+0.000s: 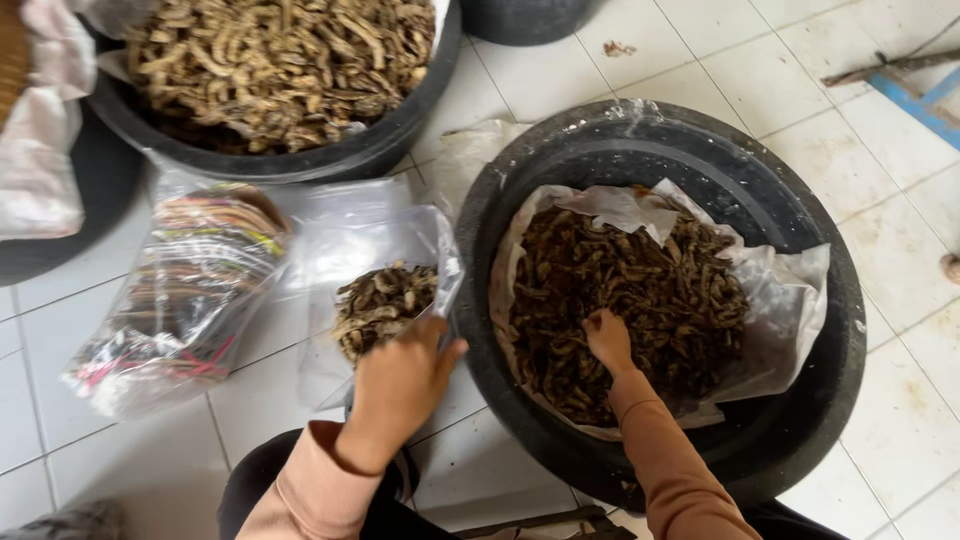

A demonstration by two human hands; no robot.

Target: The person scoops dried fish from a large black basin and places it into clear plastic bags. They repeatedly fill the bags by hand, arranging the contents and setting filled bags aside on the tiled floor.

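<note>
My left hand (400, 385) grips the lower edge of a clear plastic bag (370, 245) and holds its mouth open; a small heap of dried brown pieces (382, 305) lies inside it. My right hand (608, 340) is dug into a pile of the same dark dried pieces (640, 290), fingers closed among them. That pile rests on a white plastic liner (790, 290) inside a round black basin (820, 230) on the tiled floor.
A second black basin (330, 160) at top left is full of paler dried pieces. A clear bag stuffed with coloured bands (190, 290) lies at left. White cloth (45, 130) sits at the far left. A blue bar (920, 105) lies at top right.
</note>
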